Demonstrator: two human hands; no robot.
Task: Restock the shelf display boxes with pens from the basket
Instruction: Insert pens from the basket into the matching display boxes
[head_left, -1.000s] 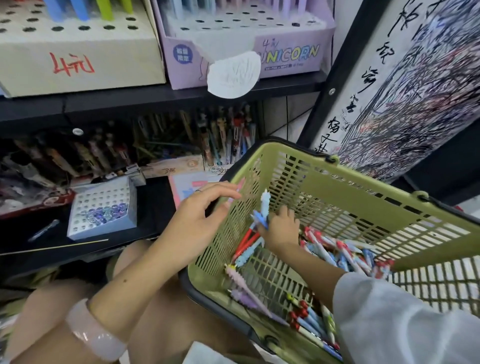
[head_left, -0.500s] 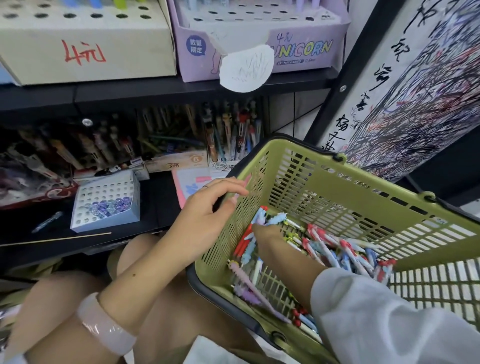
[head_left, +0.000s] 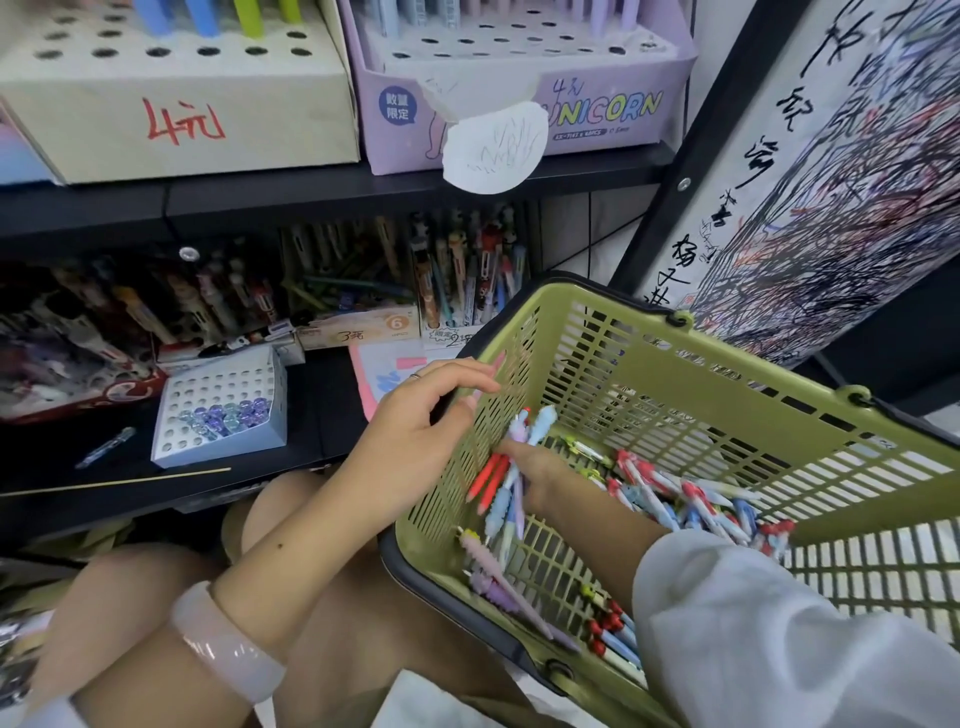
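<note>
**Gathering pens in basket, pre-transfer**

Step in hand, by my reading: collecting a bunch of pens inside the olive-green slotted plastic basket (head_left: 701, 374); nothing is at the shelf boxes yet.

Right hand (head_left: 540, 467): reaches down into the basket near its left wall, fingers curled round a small bundle of red, blue and lilac plastic pens (head_left: 506, 480). The bundle is low in the basket, close to the floor grid. How many pens it holds I cannot tell.

Left hand (head_left: 415, 441): outside the basket, fingers fairly straight and lightly spread, fingertips resting on the left wall near the rim. It appears to steady the basket; it pinches nothing.

Orientation: the bundle's long axis runs steeply, from lower left to upper right in the head view. The shaped blue and lilac caps point up and away; the other ends point down toward the person. The loose pens (head_left: 691, 504) on the basket floor lie flat, at mixed angles.

Targets: white perforated cardboard display box with red handwriting (head_left: 171, 104) and lilac "UNICORN" perforated display box (head_left: 519, 119) on the upper shelf; both show many vacant holes.

Next move likely calls for lifting the bundle over the rim, turning the pens upright, and feeding each into a hole singly. Which box suits these pens is unclear.
</note>
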